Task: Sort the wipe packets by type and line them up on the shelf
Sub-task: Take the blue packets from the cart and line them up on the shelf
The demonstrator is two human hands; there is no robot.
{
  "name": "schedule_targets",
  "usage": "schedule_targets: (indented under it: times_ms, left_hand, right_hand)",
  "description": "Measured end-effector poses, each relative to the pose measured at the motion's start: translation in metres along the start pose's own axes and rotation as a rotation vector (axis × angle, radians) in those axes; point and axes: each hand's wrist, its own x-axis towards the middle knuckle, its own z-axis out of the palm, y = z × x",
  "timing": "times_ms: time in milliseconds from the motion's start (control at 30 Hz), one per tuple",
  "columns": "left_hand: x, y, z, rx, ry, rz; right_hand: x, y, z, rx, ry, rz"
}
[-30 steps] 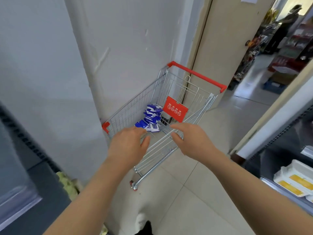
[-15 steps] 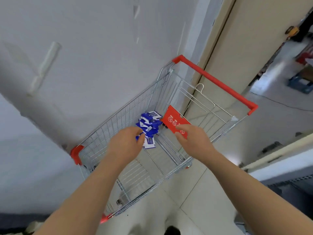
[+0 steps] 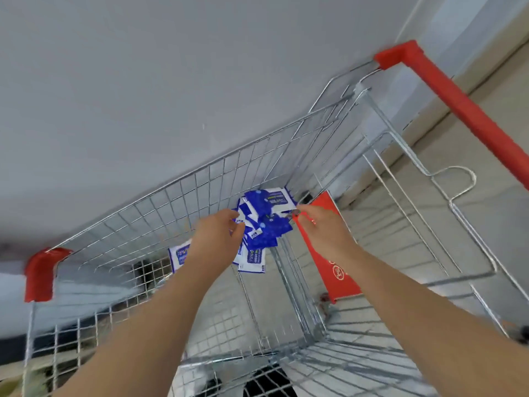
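Observation:
A loose pile of blue-and-white wipe packets (image 3: 264,222) lies on the wire floor of a shopping cart (image 3: 160,202). One more packet (image 3: 179,255) lies apart, half hidden under my left wrist. My left hand (image 3: 217,239) is down in the cart at the pile's left edge, its thumb and fingers curled round the edge of the packets. My right hand (image 3: 320,230) reaches in from the right, and its fingertips touch the pile's right edge. The shelf is out of view.
The cart has a red handle bar (image 3: 458,110), a red corner bumper (image 3: 40,276) and a red child-seat flap (image 3: 337,267) under my right forearm. A grey wall (image 3: 143,81) stands close behind it. Tiled floor shows through the wire.
I have leaned over the cart, and both hands have gone from above its rim down to the packet pile. The left hand has closed on the pile's edge.

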Motion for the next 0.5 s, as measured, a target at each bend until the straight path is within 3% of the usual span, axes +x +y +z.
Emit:
schedule_targets:
  times_ms: [233,400,500]
  left_hand:
    - [0.083,-0.024,0.067,-0.146,0.013,-0.156]
    - [0.113,-0.025,0.097,-0.479,-0.024,-0.266]
    - [0.120,-0.026,0.107,-0.535,-0.038,-0.298]
  right_hand:
    - [0.087,0.045,0.056,0.038,-0.135,-0.059]
    - [0.117,0.067,0.083,0.098,-0.190,-0.023]
    - [0.115,0.071,0.089,0.146,-0.189,-0.024]
